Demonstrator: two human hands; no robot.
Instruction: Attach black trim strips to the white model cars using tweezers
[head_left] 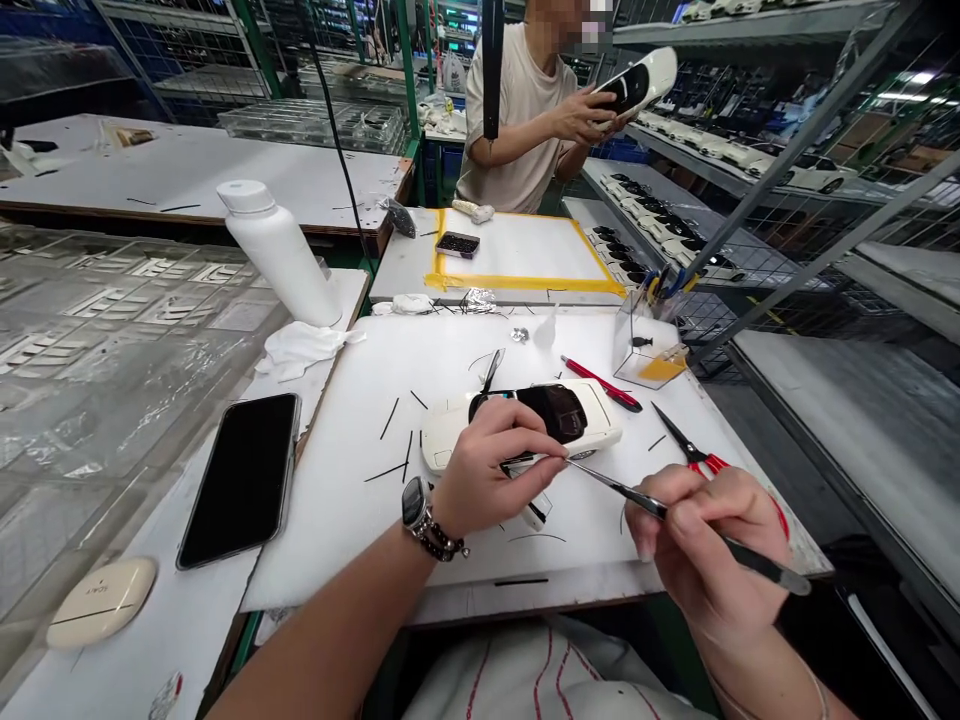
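Observation:
A white model car (596,418) with a dark cabin lies on the white work surface. Both its doors seem to stand out from the body, the near door (536,515) partly behind my wrist. My left hand (491,460) lies over the car's near side, thumb and forefinger pinched together; what is between them is too small to make out. In my right hand (712,540) are slim tweezers (619,488), their tip meeting the left fingertips. Red-handled scissors (679,435) lie just behind the right hand, and a red pen-like tool (600,382) rests beyond the car.
Thin black strips (389,418) are scattered left of the car. A clear box (649,345) holds tools at the back right. Left are a phone (240,480), a white bottle (281,250) and a cream case (101,602). Opposite, a person (517,110) holds another model car (637,85).

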